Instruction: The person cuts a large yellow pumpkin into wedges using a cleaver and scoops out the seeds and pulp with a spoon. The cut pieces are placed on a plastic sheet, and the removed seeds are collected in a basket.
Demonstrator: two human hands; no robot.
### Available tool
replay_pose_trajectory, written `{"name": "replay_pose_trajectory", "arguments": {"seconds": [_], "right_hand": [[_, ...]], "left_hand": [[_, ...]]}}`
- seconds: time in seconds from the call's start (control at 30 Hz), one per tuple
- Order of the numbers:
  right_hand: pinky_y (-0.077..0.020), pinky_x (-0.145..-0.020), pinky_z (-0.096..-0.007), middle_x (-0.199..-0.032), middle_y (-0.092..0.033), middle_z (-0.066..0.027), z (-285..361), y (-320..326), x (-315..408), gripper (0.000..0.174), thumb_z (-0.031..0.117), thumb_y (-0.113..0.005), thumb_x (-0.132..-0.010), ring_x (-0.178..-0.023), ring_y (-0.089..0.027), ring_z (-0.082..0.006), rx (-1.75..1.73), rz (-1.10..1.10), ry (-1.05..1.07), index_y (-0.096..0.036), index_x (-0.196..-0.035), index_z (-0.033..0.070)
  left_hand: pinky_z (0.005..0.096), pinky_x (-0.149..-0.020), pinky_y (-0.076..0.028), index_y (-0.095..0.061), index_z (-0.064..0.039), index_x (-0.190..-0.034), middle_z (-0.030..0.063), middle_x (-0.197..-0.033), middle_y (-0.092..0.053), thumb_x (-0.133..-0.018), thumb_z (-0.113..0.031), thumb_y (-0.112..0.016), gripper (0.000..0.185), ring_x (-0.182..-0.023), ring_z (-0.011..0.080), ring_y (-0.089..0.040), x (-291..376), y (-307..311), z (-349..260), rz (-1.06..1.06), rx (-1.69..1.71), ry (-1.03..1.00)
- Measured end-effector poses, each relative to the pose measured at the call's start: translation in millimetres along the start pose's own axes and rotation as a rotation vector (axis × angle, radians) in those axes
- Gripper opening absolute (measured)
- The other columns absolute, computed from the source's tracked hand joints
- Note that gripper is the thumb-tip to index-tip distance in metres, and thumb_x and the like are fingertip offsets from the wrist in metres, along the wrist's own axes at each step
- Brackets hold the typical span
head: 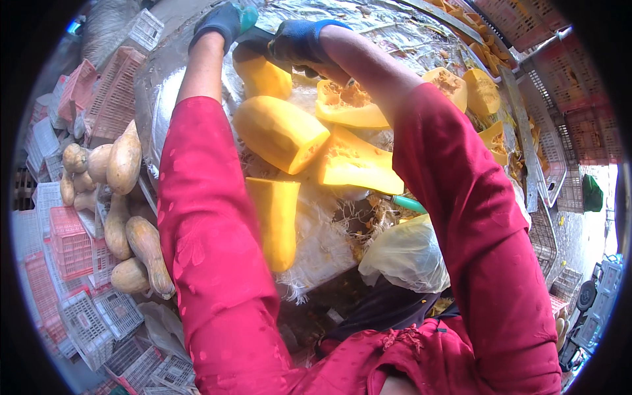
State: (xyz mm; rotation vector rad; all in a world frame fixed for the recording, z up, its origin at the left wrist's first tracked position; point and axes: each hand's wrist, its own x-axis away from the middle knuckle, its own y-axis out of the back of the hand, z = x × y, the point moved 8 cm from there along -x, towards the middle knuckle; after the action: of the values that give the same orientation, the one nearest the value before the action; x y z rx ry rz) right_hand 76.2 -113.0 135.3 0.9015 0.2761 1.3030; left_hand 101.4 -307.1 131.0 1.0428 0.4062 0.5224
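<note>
At the far end of the work surface, my left hand (215,24) wears a dark blue glove and grips the teal handle (248,19) of what looks like a large knife. The dark blade (264,39) crosses above a peeled yellow squash piece (269,76). My right hand (298,44), in a blue and black glove, is curled at the blade's other end; its fingers are mostly hidden. Closer to me lie a thick peeled squash piece (279,131), a halved one with seed pulp (350,103), another cut piece (360,163) and a long piece (279,224).
A teal-handled tool (410,204) lies beside a plastic bag (407,254). Unpeeled butternut squashes (123,158) rest at left, near stacked plastic crates (71,242). More cut squash (481,91) sits at right, before a wooden board (523,133) and crates (568,94).
</note>
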Motion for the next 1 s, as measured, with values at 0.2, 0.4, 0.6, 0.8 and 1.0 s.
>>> {"name": "replay_pose_trajectory", "arguments": {"seconds": [0.2,0.4,0.6,0.8,1.0], "right_hand": [[-0.0501,-0.049,-0.0403,-0.078,-0.067,-0.0159,2.5,3.2,-1.7,0.033,0.025,-0.053,-0.088,-0.059,-0.066,-0.0248,-0.017,-0.014,-0.039,-0.067,-0.091,-0.005],[-0.0504,-0.049,-0.0408,-0.080,-0.067,-0.0164,-8.6,-11.4,1.3,0.035,0.025,-0.053,-0.089,-0.059,-0.067,-0.0253,0.009,-0.007,-0.111,-0.067,-0.094,-0.006],[-0.0512,-0.093,-0.0427,-0.117,-0.067,-0.0203,-44.1,-78.6,-20.8,0.042,0.030,-0.061,-0.085,-0.108,-0.066,-0.0358,0.079,-0.004,-0.077,-0.068,-0.119,0.006],[-0.0535,-0.086,-0.0427,-0.116,-0.067,-0.0206,-59.9,-97.4,-41.9,0.039,0.027,-0.059,-0.087,-0.100,-0.067,-0.0341,0.146,0.035,-0.055,-0.068,-0.117,0.004],[-0.0530,-0.087,-0.0395,-0.116,-0.068,-0.0195,-72.7,-88.0,-17.8,0.036,0.021,-0.064,-0.082,-0.105,-0.067,-0.0349,-0.050,0.093,-0.159,-0.070,-0.114,0.005]], "left_hand": [[0.0452,-0.089,-0.051,-0.073,-0.012,-0.104,0.0237,-0.108,-0.067,-0.090,-0.047,-0.049,0.045,-0.104,0.0372,-0.065,3.0,1.0,4.7,-0.211,0.420,-0.029],[0.0450,-0.096,-0.048,-0.067,-0.005,-0.116,0.0267,-0.119,-0.062,-0.086,-0.052,-0.053,0.058,-0.115,0.0392,-0.060,6.5,-5.7,-3.0,-0.146,0.661,0.010],[0.0429,-0.099,-0.044,-0.064,-0.005,-0.120,0.0244,-0.123,-0.061,-0.096,-0.051,-0.040,0.057,-0.120,0.0403,-0.056,30.7,-51.7,-27.6,-0.148,0.942,-0.077],[0.0508,-0.104,-0.041,-0.056,-0.021,-0.134,0.0128,-0.138,-0.056,-0.095,-0.060,-0.036,0.059,-0.122,0.0419,-0.054,55.6,-25.3,-32.2,-0.426,0.514,0.224],[0.0467,-0.099,-0.046,-0.051,-0.020,-0.140,0.0206,-0.133,-0.058,-0.094,-0.057,-0.043,0.060,-0.117,0.0420,-0.058,94.0,-21.6,-48.2,-0.405,0.872,0.253]]}}
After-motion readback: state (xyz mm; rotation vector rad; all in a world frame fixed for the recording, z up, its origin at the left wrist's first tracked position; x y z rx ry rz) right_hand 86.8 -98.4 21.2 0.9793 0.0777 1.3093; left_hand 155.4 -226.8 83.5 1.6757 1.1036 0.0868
